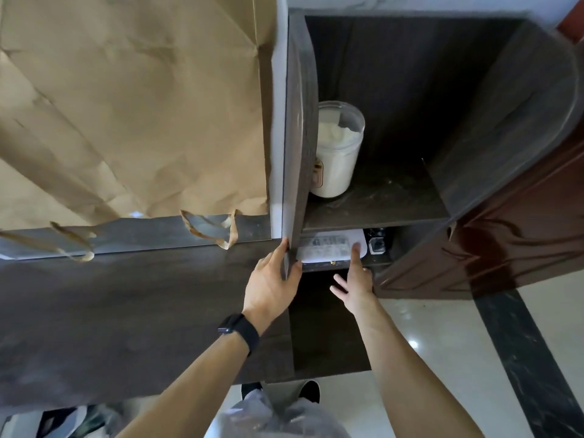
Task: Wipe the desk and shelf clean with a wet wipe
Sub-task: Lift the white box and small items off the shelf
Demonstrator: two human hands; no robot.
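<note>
A: Two bare hands are up at the dark wood-grain shelf unit [373, 213] in the right half of the frame. What is the left hand [271, 279] doing?

B: It wears a black wristwatch [238, 330] and sits at the frame's centre, fingers [279, 251] clasped round the lower edge of the unit's upright dark side panel [298, 137], thumb on the inner face.

A: And the right hand [355, 286]?

B: Just right of it, fingers spread wide and holding nothing. The index fingertip presses on a white packet with printed text [328, 248], which lies in the low compartment under the shelf board. It may be the wet wipes, but the label is too blurred to read.

A: What else is in the unit?

B: A clear cylindrical jar of white powder [338, 150] stands upright on the shelf board, tucked at its left side against the panel. A small black object [377, 243] sits just right of the packet; I cannot tell what it is.

A: And the worktop?

B: The dark wood-grain worktop [126, 311] fills the lower left, bare and dusty-looking. Above it, in the upper left, crumpled brown paper bags with twisted handles [126, 105] hang against the wall. Pale glossy floor tiles [442, 343] show at lower right.
</note>
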